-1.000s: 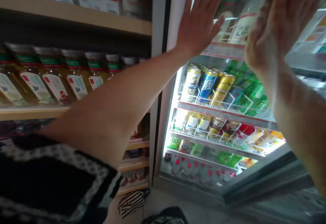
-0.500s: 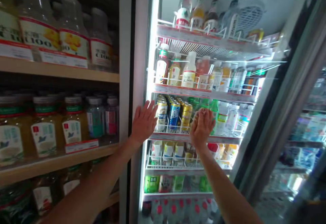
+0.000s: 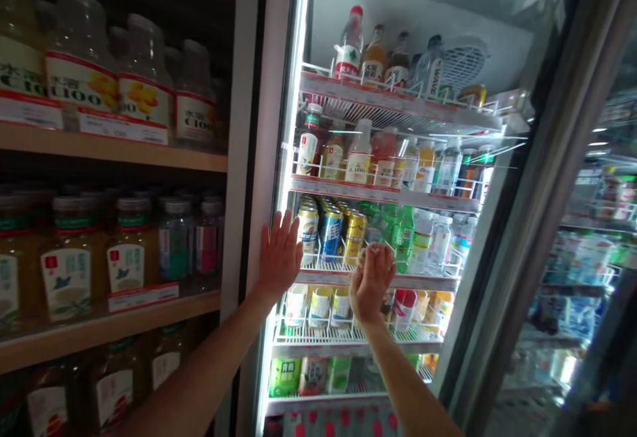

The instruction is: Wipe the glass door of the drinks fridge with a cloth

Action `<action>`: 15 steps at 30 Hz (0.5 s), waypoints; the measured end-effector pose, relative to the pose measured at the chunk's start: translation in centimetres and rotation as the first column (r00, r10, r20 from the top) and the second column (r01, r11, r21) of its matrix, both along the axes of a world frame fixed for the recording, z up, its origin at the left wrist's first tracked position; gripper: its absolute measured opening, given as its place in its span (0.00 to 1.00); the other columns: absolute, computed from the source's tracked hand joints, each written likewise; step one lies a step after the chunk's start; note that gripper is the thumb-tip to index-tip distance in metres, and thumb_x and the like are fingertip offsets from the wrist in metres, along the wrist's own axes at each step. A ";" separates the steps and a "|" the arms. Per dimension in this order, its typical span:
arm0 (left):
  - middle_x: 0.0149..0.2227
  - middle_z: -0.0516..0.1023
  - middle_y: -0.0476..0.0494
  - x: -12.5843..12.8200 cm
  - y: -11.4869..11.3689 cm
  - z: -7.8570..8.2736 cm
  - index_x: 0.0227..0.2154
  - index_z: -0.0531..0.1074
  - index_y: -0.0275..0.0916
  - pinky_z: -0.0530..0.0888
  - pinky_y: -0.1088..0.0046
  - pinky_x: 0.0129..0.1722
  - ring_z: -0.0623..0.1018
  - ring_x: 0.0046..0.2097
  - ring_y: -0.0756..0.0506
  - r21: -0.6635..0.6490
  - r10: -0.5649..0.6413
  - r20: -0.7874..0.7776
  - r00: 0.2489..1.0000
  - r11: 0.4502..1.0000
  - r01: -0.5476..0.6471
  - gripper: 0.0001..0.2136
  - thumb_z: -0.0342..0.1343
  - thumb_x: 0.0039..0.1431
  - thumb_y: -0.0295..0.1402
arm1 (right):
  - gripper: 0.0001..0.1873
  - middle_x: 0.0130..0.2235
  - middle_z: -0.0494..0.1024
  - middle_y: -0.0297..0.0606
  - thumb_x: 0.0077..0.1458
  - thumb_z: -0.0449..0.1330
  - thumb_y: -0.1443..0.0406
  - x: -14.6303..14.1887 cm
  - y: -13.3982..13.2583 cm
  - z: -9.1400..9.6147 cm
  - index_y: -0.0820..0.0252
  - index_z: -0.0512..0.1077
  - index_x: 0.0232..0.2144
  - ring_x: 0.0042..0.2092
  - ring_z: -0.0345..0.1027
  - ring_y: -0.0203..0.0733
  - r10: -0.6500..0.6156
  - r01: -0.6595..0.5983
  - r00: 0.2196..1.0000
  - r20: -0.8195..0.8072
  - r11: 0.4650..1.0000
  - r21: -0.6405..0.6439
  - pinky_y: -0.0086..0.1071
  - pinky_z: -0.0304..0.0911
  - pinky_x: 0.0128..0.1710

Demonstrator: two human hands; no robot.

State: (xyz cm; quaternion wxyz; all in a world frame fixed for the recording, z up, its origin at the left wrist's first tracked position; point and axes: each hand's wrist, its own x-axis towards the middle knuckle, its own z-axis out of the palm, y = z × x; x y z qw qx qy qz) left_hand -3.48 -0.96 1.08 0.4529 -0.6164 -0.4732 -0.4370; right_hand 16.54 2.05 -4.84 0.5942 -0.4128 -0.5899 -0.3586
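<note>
My left hand (image 3: 279, 254) lies flat with its fingers spread against the left edge of a cooler's glass door (image 3: 423, 19), beside the lit strip. Nothing is in that hand. Further right, my right hand (image 3: 371, 284) presses a crumpled cloth (image 3: 377, 251) to the glass; its fingers are bent over the cloth and hide part of it. Behind the glass near my hands stand a gold can (image 3: 355, 238), a blue can (image 3: 332, 235) and a green bottle (image 3: 404, 238).
Left of the cooler, wooden shelves (image 3: 114, 148) carry large juice bottles (image 3: 82, 72). Inside the cooler, wire-fronted racks (image 3: 343, 188) hold bottles and cans. A thick dark door frame (image 3: 542, 238) slants along the right, with more stocked shelves (image 3: 582, 271) beyond it.
My right hand has slid the cloth down and a little left across the glass. My left hand stays at about the same place on the door edge. The view has tilted slightly up.
</note>
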 end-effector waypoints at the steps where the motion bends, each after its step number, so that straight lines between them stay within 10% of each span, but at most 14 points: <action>1: 0.64 0.52 0.36 0.6 0.1 -0.4 0.64 0.41 0.39 0.52 0.54 0.62 0.43 0.66 0.41 -0.008 0.001 0.017 1.000 1.000 -0.001 0.29 0.43 0.62 0.32 | 0.33 0.61 0.60 0.50 0.57 0.48 0.67 -0.4 -0.1 -0.2 0.55 0.45 0.64 0.66 0.42 0.53 0.033 -0.033 0.998 0.062 0.999 -0.003 0.58 0.49 0.57; 5: 0.64 0.51 0.38 1.8 0.3 -1.4 0.64 0.38 0.43 0.53 0.51 0.62 0.41 0.66 0.41 -0.027 -0.001 0.022 1.000 1.000 0.002 0.30 0.45 0.62 0.34 | 0.31 0.59 0.64 0.44 0.57 0.50 0.67 0.8 0.0 -1.1 0.49 0.49 0.62 0.65 0.47 0.49 0.058 -0.048 0.952 0.301 0.998 -0.041 0.55 0.48 0.60; 10: 0.65 0.46 0.38 1.7 0.7 -1.6 0.64 0.38 0.42 0.49 0.49 0.63 0.40 0.66 0.40 -0.034 -0.032 0.026 0.999 0.999 0.033 0.32 0.46 0.61 0.34 | 0.30 0.61 0.59 0.55 0.58 0.48 0.67 6.5 1.3 -0.4 0.59 0.49 0.62 0.64 0.46 0.54 -0.131 0.131 0.991 -0.037 0.991 0.008 0.60 0.50 0.56; 15: 0.65 0.43 0.39 1.7 1.0 -1.5 0.64 0.37 0.41 0.44 0.54 0.64 0.40 0.66 0.41 0.068 -0.059 0.003 0.998 0.996 0.059 0.33 0.48 0.60 0.35 | 0.29 0.62 0.58 0.48 0.57 0.49 0.67 3.9 0.5 -0.5 0.59 0.53 0.61 0.66 0.42 0.50 -0.001 -0.001 0.985 0.172 1.000 0.008 0.53 0.48 0.60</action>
